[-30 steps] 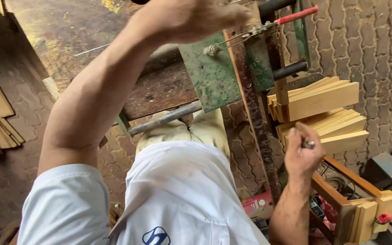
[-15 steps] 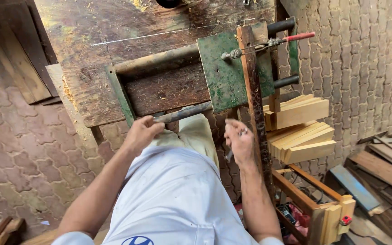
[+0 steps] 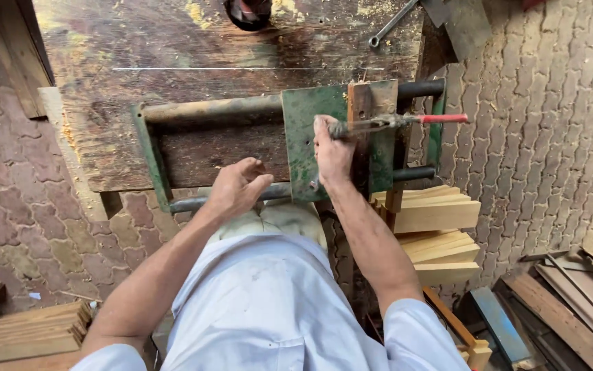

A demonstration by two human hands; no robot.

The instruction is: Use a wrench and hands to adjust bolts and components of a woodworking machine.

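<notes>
Gripping the near end of a metal lever with a red-tipped handle (image 3: 396,121), the right hand (image 3: 332,152) now sits closed around that end, fingers wrapped, against the green metal plate (image 3: 301,144) of the clamping jig. Half a second ago hung lower, just off the jig's near edge, empty; a second ago lower again, beside the stacked boards. Means a shift from reaching to working the lever.

Resting on the round steel bar (image 3: 186,203) along the jig's near side, the left hand (image 3: 239,187) shows fingers loosely curled, half open, thumb over the bar; whether really grasping or just steadying, cannot tell. Half a second ago already on that bar, further left; a second ago raised high over the bench.

Standing upright in the jig, just right of the right hand, a narrow wooden piece (image 3: 360,137) lies under the lever, which runs across its top with the red tip pointing right. Whether clamped tight or loose, cannot tell.

Beyond, a worn wooden bench top (image 3: 241,48) with a wrench (image 3: 391,22). Below right, stacked pale boards (image 3: 437,233) on the brick paving (image 3: 557,137).
</notes>
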